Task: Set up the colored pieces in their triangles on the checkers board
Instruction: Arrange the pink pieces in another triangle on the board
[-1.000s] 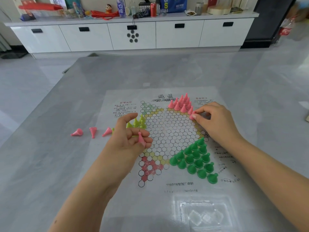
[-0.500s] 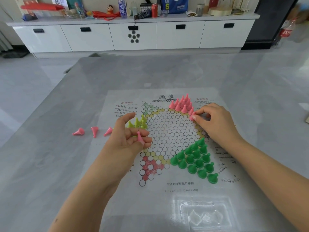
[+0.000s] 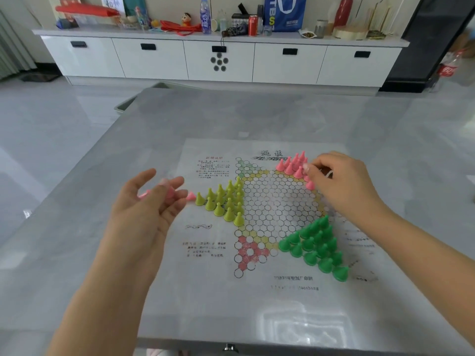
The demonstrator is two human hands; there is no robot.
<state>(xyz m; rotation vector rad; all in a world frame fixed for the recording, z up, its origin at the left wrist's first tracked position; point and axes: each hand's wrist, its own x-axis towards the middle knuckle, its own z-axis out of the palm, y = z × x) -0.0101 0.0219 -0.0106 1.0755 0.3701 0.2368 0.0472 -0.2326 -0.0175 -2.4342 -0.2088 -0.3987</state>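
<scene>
Left hand: fingers spread and loosely extended above the surface, left of the board; blurred, grips nothing visible. Right hand: fingers curled, pinching a pink piece at the pink group in the board's upper right triangle. Yellow pieces: left triangle. Green pieces: lower right triangle. Loose pink piece: lying beside the yellow tip.

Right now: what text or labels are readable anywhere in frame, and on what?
"TBS": large letters on the blue bag on the counter; its smaller white print is too small to read.
Title at the top of the checkers board: blurred, unreadable.
Red and black text blocks and the bottom lines on the board: too blurred.
Labels on the red can and blue bottle: too small to read.
</scene>
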